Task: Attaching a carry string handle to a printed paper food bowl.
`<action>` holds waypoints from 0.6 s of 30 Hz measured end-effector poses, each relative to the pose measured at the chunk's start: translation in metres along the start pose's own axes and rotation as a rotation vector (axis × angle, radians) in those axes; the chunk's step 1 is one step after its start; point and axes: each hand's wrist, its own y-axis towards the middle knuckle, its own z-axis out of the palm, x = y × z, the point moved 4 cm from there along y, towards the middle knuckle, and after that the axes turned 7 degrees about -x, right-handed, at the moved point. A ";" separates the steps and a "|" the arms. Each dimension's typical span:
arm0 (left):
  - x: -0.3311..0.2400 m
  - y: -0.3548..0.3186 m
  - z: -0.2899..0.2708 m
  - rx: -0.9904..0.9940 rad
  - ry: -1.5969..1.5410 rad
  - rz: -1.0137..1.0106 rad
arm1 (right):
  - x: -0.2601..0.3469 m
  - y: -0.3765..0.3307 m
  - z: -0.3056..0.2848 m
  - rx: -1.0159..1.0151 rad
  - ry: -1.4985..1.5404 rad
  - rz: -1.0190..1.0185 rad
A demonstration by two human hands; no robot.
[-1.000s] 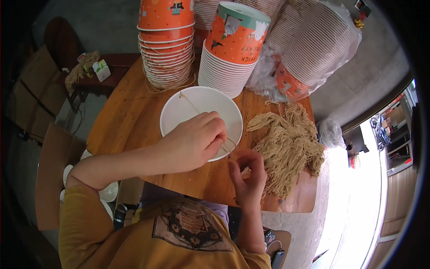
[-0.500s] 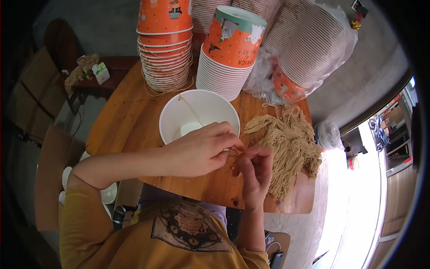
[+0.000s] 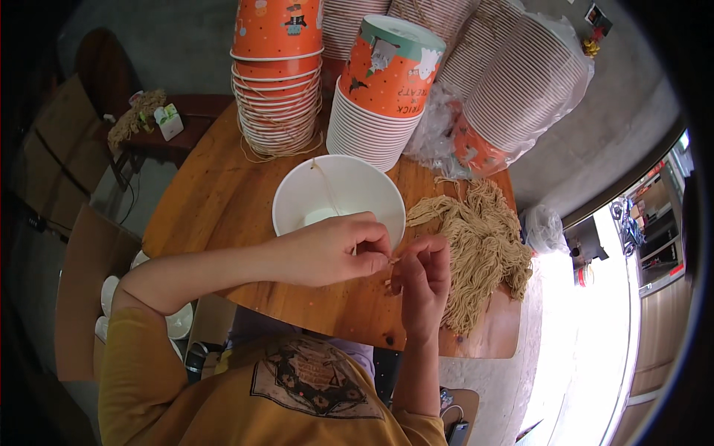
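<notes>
A white paper bucket [image 3: 375, 192] stands on the wooden table in front of me, its open mouth up. From its far rim a thin tan cord [image 3: 325, 181] runs down across the inside and passes behind my left hand [image 3: 335, 249]. The thumb and forefinger of that hand are pinched at the bucket's near side, on a short bit of the cord. Close by on the right, my right hand [image 3: 425, 286] also pinches the cord end, its fingers curled. The bucket's near rim and part of the cord are hidden by my left hand.
A heap of tan cords [image 3: 483, 253] lies at the table's right. Behind stand an orange bucket stack with cords looped round it [image 3: 277, 104], another orange stack [image 3: 383, 97] and plastic-wrapped stacks [image 3: 520, 82]. A cardboard box [image 3: 93, 297] with white buckets sits at left.
My left fingers have drawn back from over the right hand and curled into a rounder pinch. The right hand has barely moved. The whole view has shifted slightly.
</notes>
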 end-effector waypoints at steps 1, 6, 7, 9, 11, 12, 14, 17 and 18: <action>0.000 0.000 -0.001 -0.012 -0.031 -0.015 | -0.001 0.000 -0.001 0.015 -0.051 -0.063; 0.001 0.000 -0.001 -0.023 -0.013 -0.024 | -0.003 -0.004 -0.004 -0.001 -0.325 -0.242; 0.001 -0.001 -0.001 -0.030 0.000 -0.014 | -0.001 -0.006 -0.003 -0.005 -0.415 -0.269; 0.001 -0.002 0.000 -0.048 0.023 -0.013 | 0.000 -0.009 0.000 -0.007 -0.505 -0.293; 0.001 -0.002 0.001 -0.066 0.046 -0.010 | 0.003 -0.011 0.003 -0.051 -0.690 -0.407; 0.001 -0.002 0.001 -0.082 0.066 0.016 | 0.003 -0.011 0.004 -0.051 -0.691 -0.405; 0.000 -0.002 0.002 -0.099 0.086 0.040 | 0.003 -0.012 0.005 -0.063 -0.757 -0.483; -0.003 -0.003 0.001 -0.108 0.120 0.031 | 0.002 -0.012 0.006 -0.050 -0.820 -0.549; -0.005 -0.003 0.002 -0.109 0.138 0.037 | 0.003 -0.013 0.005 -0.051 -0.820 -0.549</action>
